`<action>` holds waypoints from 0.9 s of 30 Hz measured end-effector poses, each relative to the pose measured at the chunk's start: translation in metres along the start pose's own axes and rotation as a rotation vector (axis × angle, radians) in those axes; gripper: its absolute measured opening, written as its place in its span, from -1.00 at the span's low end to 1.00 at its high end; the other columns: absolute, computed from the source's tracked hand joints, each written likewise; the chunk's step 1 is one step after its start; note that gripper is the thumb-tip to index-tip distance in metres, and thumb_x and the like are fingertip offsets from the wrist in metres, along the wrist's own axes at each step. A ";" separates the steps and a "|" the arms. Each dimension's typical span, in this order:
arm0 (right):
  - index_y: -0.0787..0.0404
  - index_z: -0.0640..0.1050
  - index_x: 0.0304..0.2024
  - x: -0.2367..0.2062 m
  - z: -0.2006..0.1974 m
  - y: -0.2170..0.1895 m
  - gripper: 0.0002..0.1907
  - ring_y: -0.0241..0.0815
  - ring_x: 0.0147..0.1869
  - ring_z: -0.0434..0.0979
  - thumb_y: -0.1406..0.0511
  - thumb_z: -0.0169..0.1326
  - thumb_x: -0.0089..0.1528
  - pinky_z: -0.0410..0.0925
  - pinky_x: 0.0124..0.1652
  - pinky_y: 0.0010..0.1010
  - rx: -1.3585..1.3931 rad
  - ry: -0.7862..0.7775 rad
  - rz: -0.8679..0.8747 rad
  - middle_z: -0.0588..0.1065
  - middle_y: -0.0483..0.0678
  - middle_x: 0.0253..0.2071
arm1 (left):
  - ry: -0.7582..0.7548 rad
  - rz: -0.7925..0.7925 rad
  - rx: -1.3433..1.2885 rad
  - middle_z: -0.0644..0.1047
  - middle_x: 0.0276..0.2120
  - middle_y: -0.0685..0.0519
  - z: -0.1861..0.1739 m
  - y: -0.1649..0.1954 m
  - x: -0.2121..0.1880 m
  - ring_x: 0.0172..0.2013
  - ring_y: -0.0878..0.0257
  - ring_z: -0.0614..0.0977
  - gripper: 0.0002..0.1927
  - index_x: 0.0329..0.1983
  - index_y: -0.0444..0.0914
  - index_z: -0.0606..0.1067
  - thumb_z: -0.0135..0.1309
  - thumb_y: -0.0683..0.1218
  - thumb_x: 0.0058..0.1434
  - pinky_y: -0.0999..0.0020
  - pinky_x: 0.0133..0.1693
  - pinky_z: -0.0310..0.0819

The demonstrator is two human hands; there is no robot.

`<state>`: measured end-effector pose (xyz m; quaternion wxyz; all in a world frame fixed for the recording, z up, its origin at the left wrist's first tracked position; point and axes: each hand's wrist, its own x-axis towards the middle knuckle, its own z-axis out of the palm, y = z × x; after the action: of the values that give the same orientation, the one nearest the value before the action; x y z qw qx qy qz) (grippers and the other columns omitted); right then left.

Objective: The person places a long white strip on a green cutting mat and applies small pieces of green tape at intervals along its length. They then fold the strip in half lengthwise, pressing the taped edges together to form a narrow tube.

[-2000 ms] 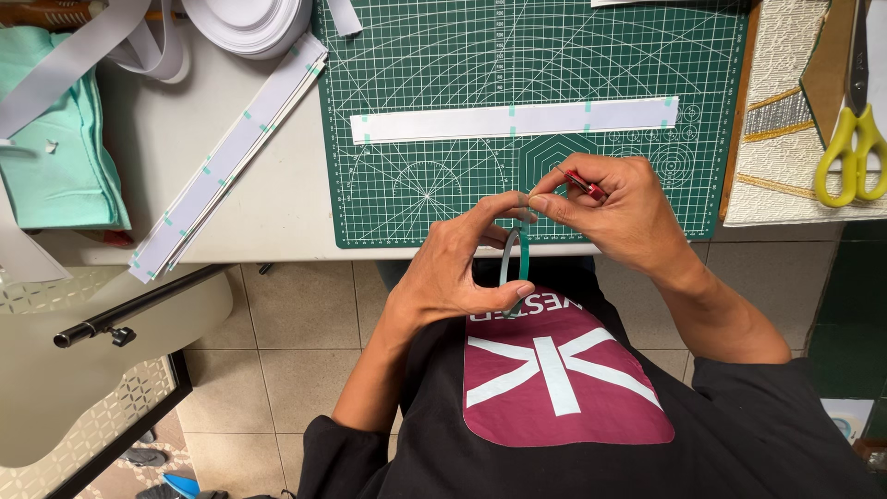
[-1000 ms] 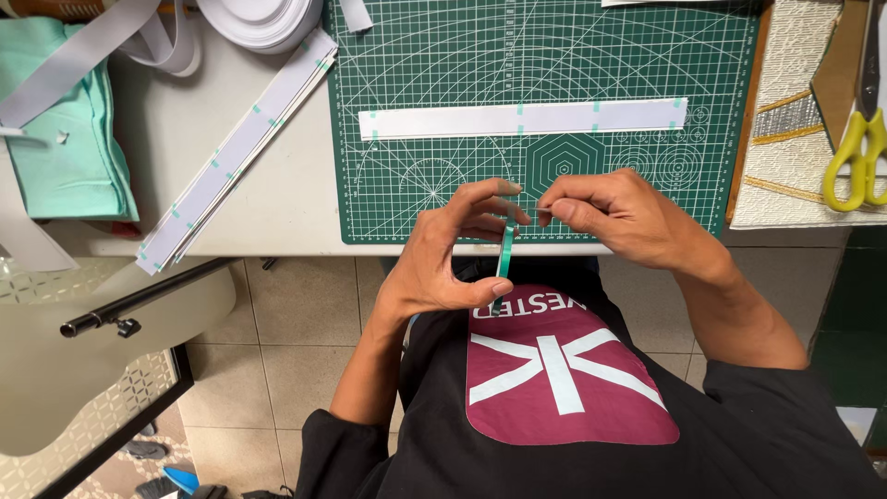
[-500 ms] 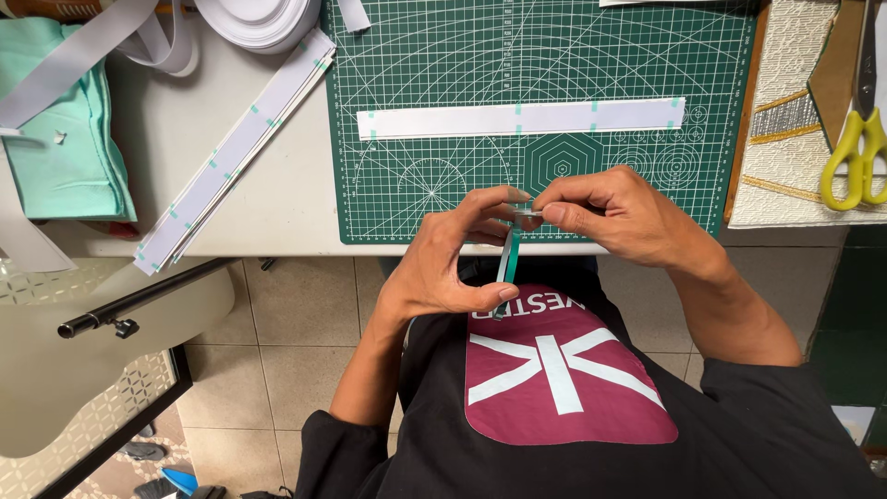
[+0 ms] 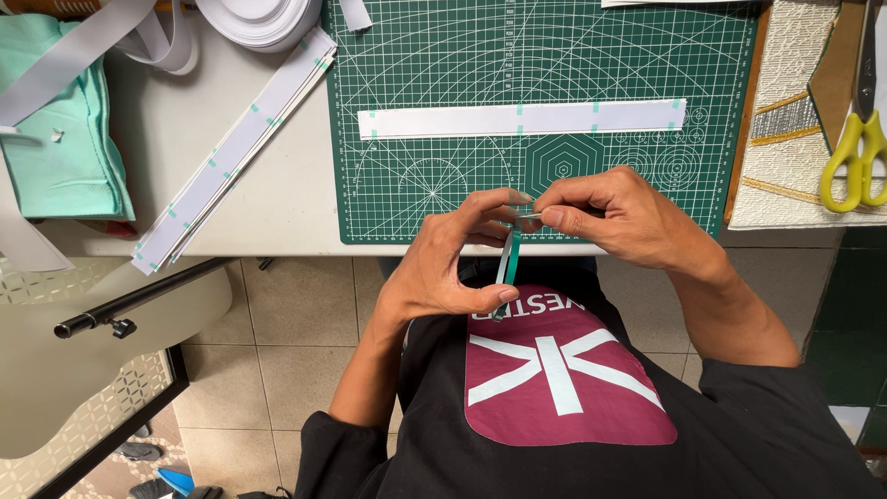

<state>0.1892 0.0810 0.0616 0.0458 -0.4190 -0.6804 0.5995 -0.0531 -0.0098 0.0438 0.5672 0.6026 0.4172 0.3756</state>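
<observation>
both hands pinch a narrow teal tape strip (image 4: pixel 507 263) at the desk's near edge: left hand (image 4: pixel 453 268) low, right hand (image 4: pixel 619 217) on top. beyond them, one white band with teal tabs (image 4: pixel 522 119) lies finished; this strip isn't placed.

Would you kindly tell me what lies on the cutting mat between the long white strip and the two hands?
In the head view, only bare green cutting mat lies between the white strip and the left hand and right hand.
</observation>
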 end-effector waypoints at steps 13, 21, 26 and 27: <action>0.21 0.50 0.10 -0.016 -0.001 0.029 -0.68 -0.46 -0.16 0.45 0.19 0.14 0.37 0.41 -0.21 -0.56 0.235 0.053 -0.316 0.54 -0.13 -0.12 | 0.099 -0.032 -0.028 0.62 0.11 -0.14 -0.001 -0.003 -0.005 0.15 0.00 0.70 -0.05 0.46 -0.18 0.23 0.36 0.17 0.05 0.08 0.23 0.65; 0.21 0.56 -0.05 -0.035 0.055 0.015 -0.68 -0.26 -0.09 0.57 0.27 0.34 0.21 0.43 -0.17 -0.45 0.132 0.273 -0.449 0.56 -0.07 -0.11 | 0.332 -0.024 -0.231 0.47 0.28 -0.17 0.038 -0.016 0.011 0.29 -0.02 0.57 0.00 0.56 -0.14 0.02 0.37 0.01 0.19 0.08 0.34 0.54; 0.22 0.57 -0.14 -0.048 0.038 0.015 -0.82 -0.28 -0.16 0.61 0.35 0.27 0.24 0.48 -0.23 -0.48 0.014 0.371 -0.436 0.56 -0.08 -0.17 | 0.323 0.101 -0.067 0.33 0.43 -0.18 0.039 -0.020 0.014 0.44 -0.07 0.40 0.15 0.61 -0.10 -0.12 0.32 0.19 0.13 0.04 0.42 0.40; 0.21 0.56 -0.15 -0.053 0.029 0.018 -0.84 -0.28 -0.16 0.62 0.36 0.26 0.25 0.51 -0.22 -0.49 -0.111 0.450 -0.452 0.56 -0.09 -0.18 | 0.347 0.103 -0.051 0.34 0.42 -0.17 0.038 -0.021 0.013 0.43 -0.06 0.40 0.13 0.61 -0.10 -0.12 0.31 0.20 0.16 0.02 0.44 0.40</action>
<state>0.2168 0.0241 0.0615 0.3041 -0.3813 -0.7606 0.4285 -0.0145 -0.0117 0.0199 0.4819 0.5347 0.4678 0.5129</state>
